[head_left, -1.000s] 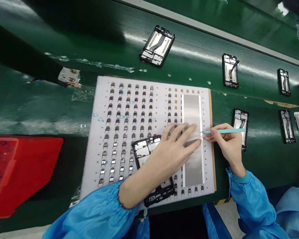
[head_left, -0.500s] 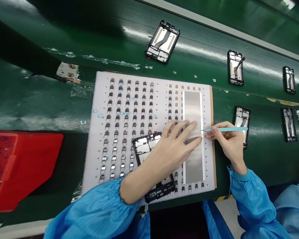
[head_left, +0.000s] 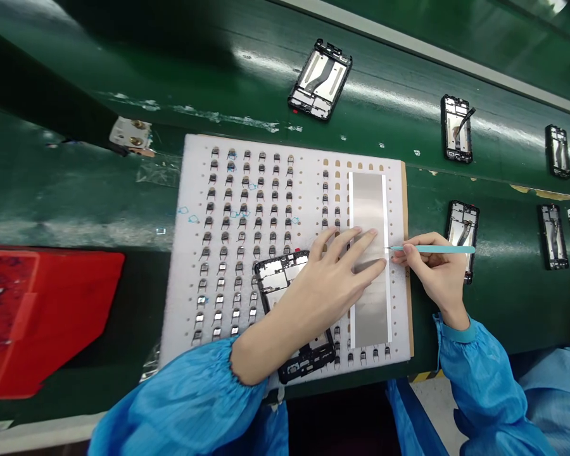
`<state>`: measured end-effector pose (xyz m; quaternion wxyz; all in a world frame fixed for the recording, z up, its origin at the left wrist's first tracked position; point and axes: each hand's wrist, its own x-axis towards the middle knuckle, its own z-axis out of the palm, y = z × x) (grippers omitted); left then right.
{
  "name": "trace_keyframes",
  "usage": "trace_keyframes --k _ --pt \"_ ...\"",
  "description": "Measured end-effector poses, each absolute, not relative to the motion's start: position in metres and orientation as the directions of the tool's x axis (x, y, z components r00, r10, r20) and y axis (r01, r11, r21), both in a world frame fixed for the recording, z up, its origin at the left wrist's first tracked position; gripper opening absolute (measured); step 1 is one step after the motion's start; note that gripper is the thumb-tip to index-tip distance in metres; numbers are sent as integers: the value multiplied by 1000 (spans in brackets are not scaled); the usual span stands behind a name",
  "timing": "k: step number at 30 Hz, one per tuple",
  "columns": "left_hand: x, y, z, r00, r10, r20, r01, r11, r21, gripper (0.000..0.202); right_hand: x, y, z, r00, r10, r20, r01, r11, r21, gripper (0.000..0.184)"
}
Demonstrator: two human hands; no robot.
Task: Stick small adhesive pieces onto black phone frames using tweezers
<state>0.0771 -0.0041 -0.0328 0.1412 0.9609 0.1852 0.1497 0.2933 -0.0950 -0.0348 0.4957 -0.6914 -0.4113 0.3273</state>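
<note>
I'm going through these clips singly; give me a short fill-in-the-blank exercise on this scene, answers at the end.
1. The left hand lies across a silver strip whose long borders are ____.
2. The right hand holds a pointed turquoise tool, its tip toward the picture's ____ side.
3. The plastic bin at the picture's left edge is ____.
4. The workbench is ____.

Missing words: white; left; red; green.

Phone frame (head_left: 274,278) part-hidden by left forearm (head_left: 270,342); red bin (head_left: 71,310) cropped.

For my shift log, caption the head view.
Left hand on the strip, right hand holding a teal tool at its edge.
</note>
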Motion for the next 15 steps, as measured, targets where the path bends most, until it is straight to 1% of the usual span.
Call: trace_keyframes --k 2,4,6,7,10,13,15 --pt "77 -4 -34 884 402 237 319 -891 323 34 295 -98 -36 405 912 70 377 -97 -921 10" --pt "77 -4 -35 885 406 229 324 -889 325 36 297 -100 -38 316 925 210 537 8 -843 4" --pt "78 -5 -36 886 407 221 326 -887 328 39 299 -102 -39 234 924 302 634 90 -768 9" --pt "79 -5 -36 887 406 219 324 -886 332 40 299 -103 -39 219 920 325 645 113 -756 11" --pt "78 -6 -32 884 411 221 315 -875 368 42 295 -104 -34 295 888 353 578 128 -806 13" --pt "63 -5 -22 880 417 227 295 -855 427 38 282 -103 -20 380 862 335 467 134 -874 11" --pt "43 -3 -14 840 478 256 323 -820 472 32 270 -97 -9 359 886 295 397 141 -907 8"
